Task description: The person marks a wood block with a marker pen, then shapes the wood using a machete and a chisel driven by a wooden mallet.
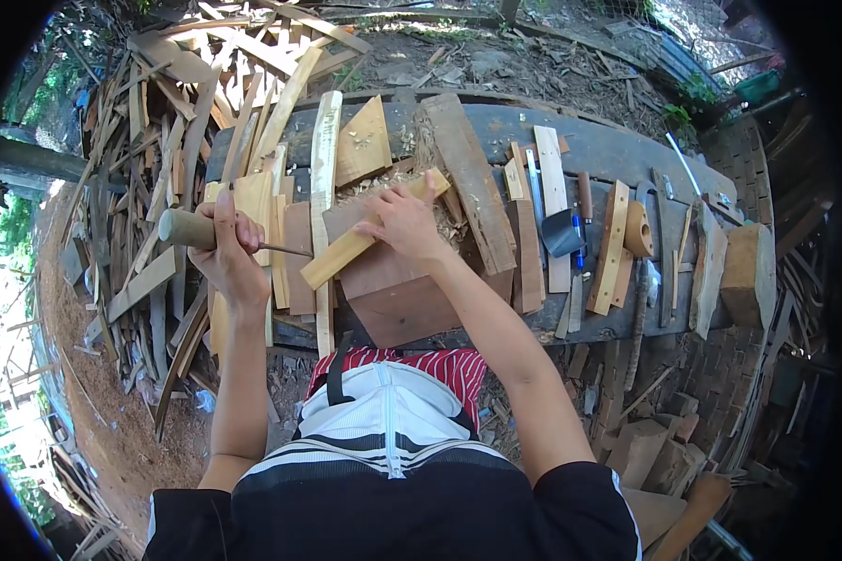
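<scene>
My left hand (229,245) is closed around the thick round wooden handle of a chisel (285,251). Its thin metal shaft points right, with the tip close to the near-left end of a yellowish wood strip (332,260). Fingers of my right hand (404,220) are wrapped over the upper half of this strip, which lies slantwise. Under it is a brown wooden block (412,304) with a flat top, at the bench's near edge. Wood shavings (374,182) are scattered just beyond.
The dark workbench (496,117) carries several boards, including a wide plank (468,178) right of my hand. Farther right lie a dark blade-like piece (561,234), a blue pen (578,245) and a strip with holes (610,245). Scrap wood (159,178) is heaped at left.
</scene>
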{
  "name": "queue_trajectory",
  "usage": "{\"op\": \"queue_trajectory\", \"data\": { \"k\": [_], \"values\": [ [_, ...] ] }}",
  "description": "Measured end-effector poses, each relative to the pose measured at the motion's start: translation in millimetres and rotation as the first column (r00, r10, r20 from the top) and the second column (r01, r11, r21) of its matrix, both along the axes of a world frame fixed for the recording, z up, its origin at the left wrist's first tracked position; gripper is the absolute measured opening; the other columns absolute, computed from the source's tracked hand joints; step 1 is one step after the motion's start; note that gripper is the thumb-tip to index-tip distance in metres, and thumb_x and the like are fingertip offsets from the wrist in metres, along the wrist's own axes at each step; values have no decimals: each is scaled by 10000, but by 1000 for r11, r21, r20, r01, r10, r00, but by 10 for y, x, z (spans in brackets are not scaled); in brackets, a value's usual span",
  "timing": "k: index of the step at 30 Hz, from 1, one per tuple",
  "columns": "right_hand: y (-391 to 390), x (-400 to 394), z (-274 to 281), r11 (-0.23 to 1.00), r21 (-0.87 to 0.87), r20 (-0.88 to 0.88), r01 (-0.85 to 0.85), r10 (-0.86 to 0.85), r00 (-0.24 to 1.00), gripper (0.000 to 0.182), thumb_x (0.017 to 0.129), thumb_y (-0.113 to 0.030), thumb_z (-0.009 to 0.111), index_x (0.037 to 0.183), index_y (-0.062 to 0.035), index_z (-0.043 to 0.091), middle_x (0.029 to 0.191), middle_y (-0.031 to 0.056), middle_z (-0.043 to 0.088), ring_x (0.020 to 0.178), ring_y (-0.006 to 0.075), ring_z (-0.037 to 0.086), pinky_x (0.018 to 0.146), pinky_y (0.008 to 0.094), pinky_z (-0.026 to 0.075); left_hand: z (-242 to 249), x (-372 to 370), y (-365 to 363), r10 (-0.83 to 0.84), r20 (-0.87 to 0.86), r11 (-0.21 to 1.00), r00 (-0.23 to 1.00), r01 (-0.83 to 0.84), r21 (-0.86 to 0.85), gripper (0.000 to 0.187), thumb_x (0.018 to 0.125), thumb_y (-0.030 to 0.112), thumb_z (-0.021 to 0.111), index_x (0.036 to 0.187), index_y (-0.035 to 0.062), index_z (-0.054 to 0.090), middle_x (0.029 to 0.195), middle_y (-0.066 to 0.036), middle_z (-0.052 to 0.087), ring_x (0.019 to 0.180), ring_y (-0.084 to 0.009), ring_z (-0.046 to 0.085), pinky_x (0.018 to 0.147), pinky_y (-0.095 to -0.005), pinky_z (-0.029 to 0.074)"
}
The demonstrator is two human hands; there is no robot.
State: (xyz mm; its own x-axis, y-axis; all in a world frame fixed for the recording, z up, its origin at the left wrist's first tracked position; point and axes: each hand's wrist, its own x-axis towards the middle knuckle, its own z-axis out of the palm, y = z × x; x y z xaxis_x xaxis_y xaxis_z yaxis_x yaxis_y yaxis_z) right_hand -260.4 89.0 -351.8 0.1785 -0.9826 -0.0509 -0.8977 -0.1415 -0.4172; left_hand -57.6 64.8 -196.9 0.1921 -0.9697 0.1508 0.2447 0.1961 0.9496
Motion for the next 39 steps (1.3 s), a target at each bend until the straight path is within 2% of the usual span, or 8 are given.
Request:
{"op": "queue_trajectory", "data": {
  "k": [2, 4, 6, 7, 18, 25, 34, 39],
  "values": [
    [59, -75, -114, 923, -369, 222, 113, -30, 975, 514, 821, -513, 645, 1222, -196, 601, 1317, 48, 517, 1330, 240, 397, 1056, 735, 116, 11, 14, -31, 13, -34, 1000, 999, -13, 9, 288, 939, 197, 641, 729, 136, 454, 560, 39, 407, 468, -57, 371, 475, -233, 328],
    [127, -360, 110, 962, -271, 161, 37, 7, 987, 587, 781, -471, 702, 1290, -221, 549, 1420, 60, 425, 1388, 257, 318, 1073, 700, 158, -12, 32, -20, 30, -52, 999, 998, -29, 22, 286, 929, 197, 657, 740, 129, 453, 555, 35, 418, 470, -59, 382, 478, -231, 329],
    [146, -569, 265, 992, -123, -239, -30, 0, 971, 525, 769, -377, 738, 1251, -245, 577, 1347, 52, 482, 1346, 261, 368, 1077, 675, 185, -79, 8, -59, -45, -93, 999, 995, 47, 16, 284, 927, 194, 660, 745, 131, 451, 560, 38, 419, 471, -56, 379, 475, -232, 328],
    [128, -582, 261, 992, -121, -246, -29, -2, 969, 525, 769, -377, 738, 1251, -245, 577, 1347, 52, 482, 1346, 261, 368, 1077, 675, 185, -120, 0, -90, -86, -136, 996, 987, 88, 13, 276, 923, 195, 666, 752, 129, 459, 559, 40, 417, 473, -55, 384, 468, -235, 328],
    [219, -391, 116, 956, -269, -31, 116, -129, 991, 471, 769, -296, 759, 1216, -242, 620, 1150, 40, 553, 1154, 269, 475, 1060, 553, 268, -266, -482, -275, -184, -339, 981, 923, 193, -8, 352, 912, 224, 662, 673, 123, 424, 573, 34, 398, 491, -81, 404, 500, -271, 380],
    [354, -426, 165, 912, -355, 137, 208, -169, 976, 396, 784, -211, 737, 1166, -182, 638, 1183, 82, 551, 1184, 297, 463, 1053, 542, 290, -491, -745, -357, -276, -227, 959, 934, 282, -6, 300, 900, 140, 618, 683, 108, 413, 586, 28, 403, 496, -74, 405, 492, -254, 367],
    [1296, -1182, 4, 630, -367, 344, 684, -592, 729, 293, 864, -70, 621, 1156, -94, 625, 1132, 133, 553, 1080, 323, 513, 931, 414, 426, -636, -859, -328, -338, 0, 940, 941, 338, 39, 286, 910, 143, 604, 696, 104, 417, 586, 31, 401, 485, -56, 371, 478, -241, 319],
    [1954, -1656, -754, 365, 33, 257, 930, -903, 345, 353, 876, -197, 638, 1205, -77, 601, 1136, 181, 547, 1097, 358, 513, 950, 445, 409, -648, -886, -351, -389, 66, 921, 919, 387, 40, 232, 943, 189, 591, 783, 85, 460, 639, 25, 414, 536, -63, 397, 514, -241, 336]
  ]
}}
